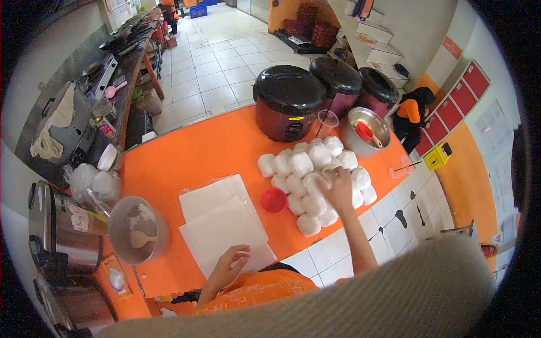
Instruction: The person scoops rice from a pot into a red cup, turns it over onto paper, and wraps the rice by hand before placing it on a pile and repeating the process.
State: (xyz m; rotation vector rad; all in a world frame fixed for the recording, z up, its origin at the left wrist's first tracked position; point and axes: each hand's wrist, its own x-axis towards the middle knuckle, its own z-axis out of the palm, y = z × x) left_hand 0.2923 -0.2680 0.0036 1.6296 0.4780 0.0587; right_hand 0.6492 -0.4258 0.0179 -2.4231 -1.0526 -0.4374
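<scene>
My right hand reaches over a heap of white rounded bundles on the orange table. Its fingers touch or hold one bundle at the heap's middle; blur hides the exact grip. My left hand hovers by the lower edge of a stack of white paper sheets, fingers slightly curled and apart, holding nothing. Between the sheets and the bundles stands a small red cup.
Dark red rice cookers and a metal pot with a red scoop line the far side. A pot with a wooden spatula stands left. Plastic cups are at right. A person sits beyond the table.
</scene>
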